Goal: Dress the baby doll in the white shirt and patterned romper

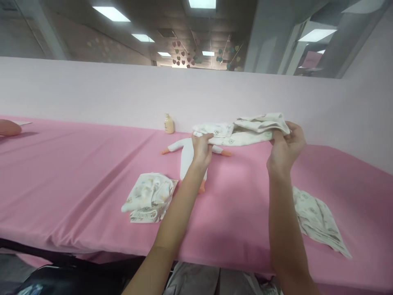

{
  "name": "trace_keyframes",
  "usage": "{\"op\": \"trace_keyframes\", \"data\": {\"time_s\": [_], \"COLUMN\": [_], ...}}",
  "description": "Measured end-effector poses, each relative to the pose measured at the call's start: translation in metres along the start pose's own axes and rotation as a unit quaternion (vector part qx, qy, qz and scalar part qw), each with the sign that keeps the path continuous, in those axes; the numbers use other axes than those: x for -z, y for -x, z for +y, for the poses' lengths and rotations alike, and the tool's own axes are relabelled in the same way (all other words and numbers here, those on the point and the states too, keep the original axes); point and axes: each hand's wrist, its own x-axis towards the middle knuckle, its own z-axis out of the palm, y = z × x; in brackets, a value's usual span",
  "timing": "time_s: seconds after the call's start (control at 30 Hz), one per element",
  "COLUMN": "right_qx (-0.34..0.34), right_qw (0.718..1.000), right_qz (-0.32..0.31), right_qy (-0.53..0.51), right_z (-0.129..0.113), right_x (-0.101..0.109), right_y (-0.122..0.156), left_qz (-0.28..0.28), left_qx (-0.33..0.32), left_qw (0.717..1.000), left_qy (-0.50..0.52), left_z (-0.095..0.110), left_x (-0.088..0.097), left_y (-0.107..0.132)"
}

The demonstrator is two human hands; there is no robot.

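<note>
A white patterned piece of folded cloth (242,138) is stretched between my two hands, held up above the table. My left hand (202,150) pinches its left end, and my right hand (287,145) grips the right end, where the fabric is bunched in layers. Beneath and behind the cloth lies a doll (186,157) in a white outfit, arms spread; its head is hidden. On the left rests a stack of folded patterned cloths (150,196). Another folded patterned cloth pile (319,219) lies to the right of my right forearm.
A pink sheet (101,164) covers the table. A yellowish pump bottle (168,124) stands at the back against the white wall (92,90). At the far left edge, part of a skin-toned rounded object (9,128) shows. Above the wall is a large window (215,41).
</note>
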Motion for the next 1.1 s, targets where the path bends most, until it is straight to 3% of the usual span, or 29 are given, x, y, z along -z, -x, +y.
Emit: {"op": "trace_keyframes", "data": {"time_s": [0.17, 0.23, 0.33, 0.4, 0.53, 0.63, 0.77, 0.93, 1.1], "right_qx": [-0.073, -0.103, -0.079, -0.05, -0.028, -0.008, 0.044, 0.087, 0.143], "right_qw": [0.997, 0.994, 0.996, 0.998, 0.988, 0.982, 0.979, 0.947, 0.926], "right_qz": [-0.012, -0.002, -0.006, -0.04, -0.149, -0.188, -0.19, -0.269, -0.281], "right_qy": [-0.015, -0.024, -0.028, -0.023, 0.005, 0.023, 0.054, 0.152, 0.207], "right_z": [0.008, 0.007, 0.004, 0.002, -0.002, -0.003, -0.006, -0.011, -0.008], "right_x": [0.008, 0.01, 0.007, 0.004, -0.005, -0.007, -0.006, -0.008, -0.009], "right_y": [-0.009, -0.011, -0.01, -0.006, 0.005, 0.01, 0.012, 0.017, 0.017], "left_qz": [-0.026, -0.023, -0.024, -0.086, -0.264, -0.32, -0.288, -0.251, -0.221], "left_qx": [0.012, -0.039, -0.138, -0.146, -0.061, -0.013, -0.033, -0.084, -0.075], "left_qw": [0.999, 0.994, 0.972, 0.964, 0.937, 0.915, 0.918, 0.913, 0.92], "left_qy": [-0.027, -0.099, -0.188, -0.204, -0.222, -0.245, -0.27, -0.312, -0.314], "left_z": [0.006, 0.01, 0.017, 0.021, 0.016, 0.006, 0.0, 0.0, 0.002], "left_x": [0.009, 0.01, 0.005, -0.002, -0.019, -0.023, -0.02, -0.011, -0.005], "left_y": [-0.013, -0.01, 0.002, 0.014, 0.034, 0.041, 0.04, 0.03, 0.019]}}
